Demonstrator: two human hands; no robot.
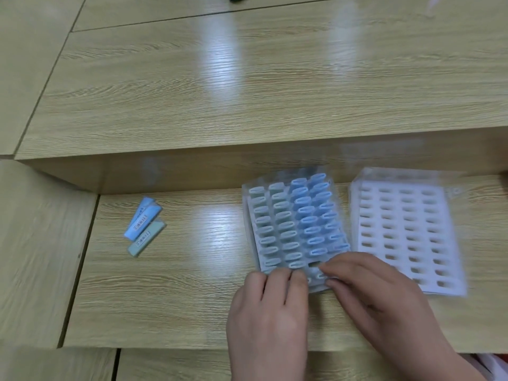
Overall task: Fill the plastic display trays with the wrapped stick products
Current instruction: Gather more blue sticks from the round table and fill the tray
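Note:
A clear plastic display tray stands on the lower desk, most of its slots holding blue and pale wrapped sticks seen end-on. Both hands are at its near edge. My left hand rests its fingertips on the tray's front left corner. My right hand has its fingers over the front right rows; one slot between the hands looks dark and empty. Whether either hand holds a stick is hidden. A second tray, white with empty slots, stands to the right. Three loose wrapped sticks lie far left.
A raised wooden shelf runs behind the lower desk; its front wall stands just behind both trays. A gap splits the desk from a side panel at left. Something red and white shows at the bottom right corner.

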